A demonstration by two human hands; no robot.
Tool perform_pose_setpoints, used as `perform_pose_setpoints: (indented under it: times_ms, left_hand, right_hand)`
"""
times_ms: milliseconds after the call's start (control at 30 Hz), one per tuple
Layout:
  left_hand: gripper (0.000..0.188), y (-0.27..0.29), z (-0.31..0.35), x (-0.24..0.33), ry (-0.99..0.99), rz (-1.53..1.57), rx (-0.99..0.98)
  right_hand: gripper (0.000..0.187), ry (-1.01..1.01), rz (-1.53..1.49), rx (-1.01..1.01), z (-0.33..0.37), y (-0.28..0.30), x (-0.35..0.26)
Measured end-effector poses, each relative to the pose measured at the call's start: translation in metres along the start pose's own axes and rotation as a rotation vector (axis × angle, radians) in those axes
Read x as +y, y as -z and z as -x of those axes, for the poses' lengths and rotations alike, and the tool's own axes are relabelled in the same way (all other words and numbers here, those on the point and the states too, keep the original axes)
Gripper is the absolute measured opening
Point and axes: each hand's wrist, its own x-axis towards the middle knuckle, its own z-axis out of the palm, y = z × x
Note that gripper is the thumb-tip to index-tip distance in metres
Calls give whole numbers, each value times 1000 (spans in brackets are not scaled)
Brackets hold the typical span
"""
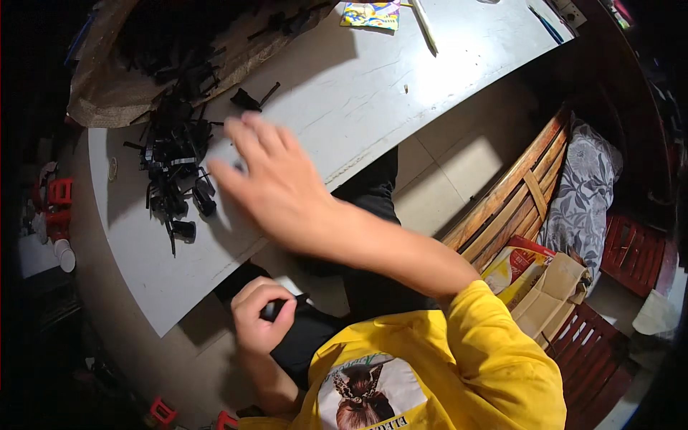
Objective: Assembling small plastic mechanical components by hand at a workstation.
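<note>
My left hand (259, 315), near the table's front edge above my lap, is closed round a small black plastic part (271, 310); much of it is hidden by the fingers. Over the table reaches my right hand (276, 179), slightly smeared by motion, fingers apart and nothing visible in its grasp. Just left of it lies a loose pile of black plastic parts (175, 154) with thin stems. One more black part (247, 100) rests by itself beyond my right fingertips.
A brown woven sack (107, 93) holding more black parts lies open at the far left of the white table (315, 107). A colourful packet (370, 16) and a pen-like stick (424, 27) lie at the back. To my right stand a wooden bench (534, 186) and a cardboard box (548, 297).
</note>
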Motion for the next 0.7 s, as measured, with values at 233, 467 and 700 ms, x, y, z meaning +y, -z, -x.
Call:
perform_pose_setpoints:
  times_ms: [233,467,700]
  left_hand:
    - [26,-7,-3,10,32,-226,-30]
    - [39,-11,4,1,191,403,294]
    - [38,-12,6,0,96,622,375]
  right_hand:
    - [19,-33,303,-38,-11,-25,26]
    - [22,-128,-520,-114,31,25,-4]
    - [31,-437,-1556,-309,71,44,-38]
